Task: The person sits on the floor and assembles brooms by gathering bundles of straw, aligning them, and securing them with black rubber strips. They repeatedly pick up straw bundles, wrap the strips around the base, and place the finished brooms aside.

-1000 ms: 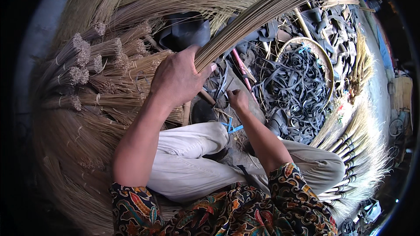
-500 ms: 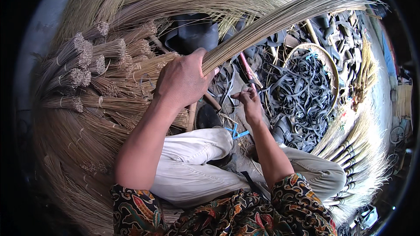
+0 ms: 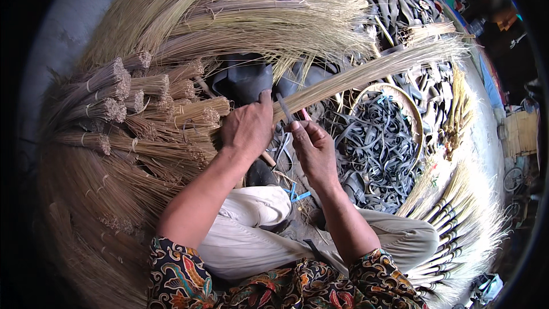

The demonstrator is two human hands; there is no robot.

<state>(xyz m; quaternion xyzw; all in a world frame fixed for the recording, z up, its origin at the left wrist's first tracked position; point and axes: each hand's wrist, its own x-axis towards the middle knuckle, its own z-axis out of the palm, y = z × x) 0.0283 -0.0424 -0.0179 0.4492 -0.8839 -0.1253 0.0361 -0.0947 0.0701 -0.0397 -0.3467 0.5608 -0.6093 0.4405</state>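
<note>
My left hand (image 3: 249, 126) is closed around a long bundle of dry grass stalks (image 3: 360, 75), whose feathery end points to the upper right. The cut end pokes out partly behind that hand. A grey rubber strip (image 3: 283, 107) lies across the bundle just beyond my left fingers. Its lower end is pinched between the thumb and fingers of my right hand (image 3: 314, 151). Whether the strip passes around the back of the bundle is hidden.
Tied stalk bundles (image 3: 194, 111) are stacked at the left, with longer grass (image 3: 240, 34) behind. A round woven basket (image 3: 419, 115) of dark rubber strips (image 3: 377, 143) sits to the right. Finished brushes (image 3: 446, 217) fan out nearer. A blue strip (image 3: 297, 194) lies between my legs.
My right hand has risen toward the bundle and now pinches a rubber strip across it. My left hand keeps its hold, and the bundle is tilted less steeply. The whole view has shifted slightly.
</note>
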